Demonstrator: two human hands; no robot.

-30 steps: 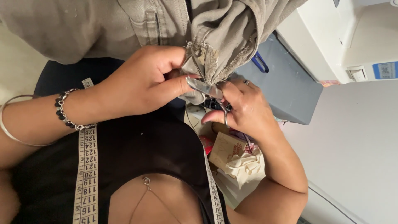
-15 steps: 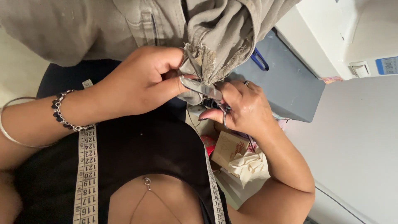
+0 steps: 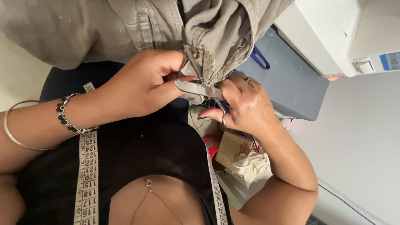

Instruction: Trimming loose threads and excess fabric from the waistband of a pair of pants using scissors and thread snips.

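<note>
My left hand (image 3: 141, 89), with a beaded bracelet and a bangle on its wrist, pinches the frayed hem of a grey-khaki garment (image 3: 216, 37) that hangs down from the top of the view. My right hand (image 3: 246, 106) holds small metal scissors (image 3: 198, 88). Its fingers are through the handles and the blades point left, against the hem and my left thumb. I cannot see whether the blades are cutting cloth.
A measuring tape (image 3: 85, 175) hangs around my neck over a black top. Behind the hands are a blue-grey box (image 3: 291, 87) and a white sewing machine (image 3: 346, 33). A bag of cloth scraps (image 3: 250, 162) sits below the white table (image 3: 358, 146).
Both hands have stayed on the hem. The scissors' blades have slid a little to the left, closer to my left thumb.
</note>
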